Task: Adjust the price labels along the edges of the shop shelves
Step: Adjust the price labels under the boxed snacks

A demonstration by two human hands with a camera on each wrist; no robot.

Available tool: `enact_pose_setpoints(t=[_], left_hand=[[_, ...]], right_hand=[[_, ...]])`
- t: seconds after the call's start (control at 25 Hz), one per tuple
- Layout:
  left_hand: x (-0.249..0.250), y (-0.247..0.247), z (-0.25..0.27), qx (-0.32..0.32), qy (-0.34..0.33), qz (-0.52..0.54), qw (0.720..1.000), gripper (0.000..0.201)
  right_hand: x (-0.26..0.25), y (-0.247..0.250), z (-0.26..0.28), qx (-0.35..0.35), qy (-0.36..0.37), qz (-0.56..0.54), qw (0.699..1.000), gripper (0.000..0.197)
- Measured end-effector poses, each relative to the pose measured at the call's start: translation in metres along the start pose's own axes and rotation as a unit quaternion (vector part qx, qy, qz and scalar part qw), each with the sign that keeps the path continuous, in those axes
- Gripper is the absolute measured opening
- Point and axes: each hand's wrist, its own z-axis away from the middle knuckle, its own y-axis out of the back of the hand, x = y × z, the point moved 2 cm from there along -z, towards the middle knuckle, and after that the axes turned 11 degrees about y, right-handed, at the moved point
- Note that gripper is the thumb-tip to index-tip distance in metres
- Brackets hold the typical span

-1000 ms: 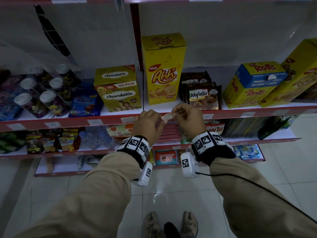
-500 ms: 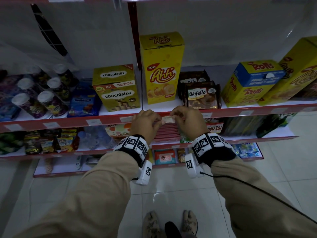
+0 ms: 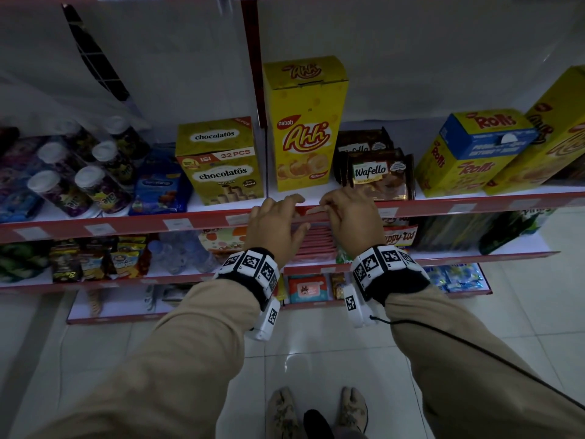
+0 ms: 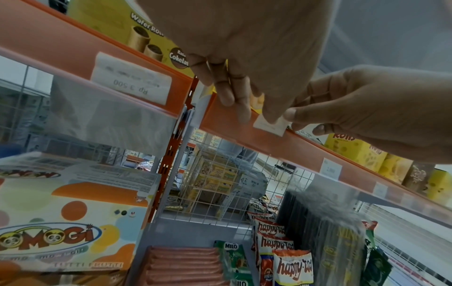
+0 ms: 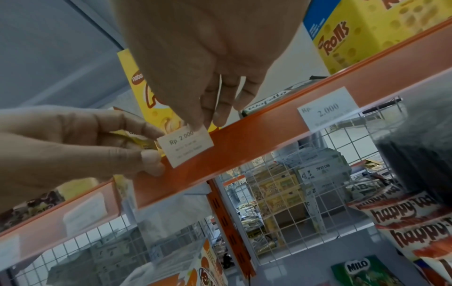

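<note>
A small white price label [image 5: 186, 147] printed "Rp 2.000" lies against the red shelf-edge strip [image 5: 269, 123], below the tall yellow Ahh box [image 3: 304, 122]. My right hand [image 5: 203, 122] pinches the label's top edge from above. Coming in from the left, my left hand [image 5: 153, 145] holds its left edge with curled fingers and thumb. In the left wrist view my left thumb covers most of the label [image 4: 269, 125]. In the head view my left hand [image 3: 294, 204] and right hand [image 3: 329, 205] sit close together on the strip [image 3: 196, 221], hiding the label.
Other labels sit in the strip: "Rp 2.000" [image 5: 327, 110] to the right, "Rp 3.500" [image 4: 132, 85] to the left. On the shelf stand a chocolatos box [image 3: 218, 163], Wafello packs [image 3: 376, 172] and a Rolls box [image 3: 468, 153]. Snack packs fill the lower shelves.
The label was held tilted between both hands just off the shelf edge. Both hands have since brought it forward and down against the red strip.
</note>
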Motion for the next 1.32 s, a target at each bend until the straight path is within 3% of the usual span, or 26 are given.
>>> enact_pose_setpoints(t=[0.16, 0.36, 0.68, 1.32], left_hand=[[0.003, -0.001, -0.002, -0.014, -0.015, -0.091, 0.996, 0.03], [0.004, -0.003, -0.003, -0.017, -0.008, -0.127, 0.992, 0.026], [0.004, -0.007, -0.003, -0.017, -0.019, -0.149, 0.988, 0.029], [0.006, 0.009, 0.005, -0.004, -0.019, -0.153, 0.988, 0.03]], right_hand=[[0.0, -0.002, 0.004, -0.044, 0.004, 0.001, 0.999, 0.017], [0.001, -0.003, 0.005, -0.086, 0.01, 0.018, 0.996, 0.015], [0.004, -0.008, 0.004, -0.1, 0.014, 0.09, 0.991, 0.016], [0.003, 0.004, 0.016, -0.07, 0.028, 0.051, 0.996, 0.022]])
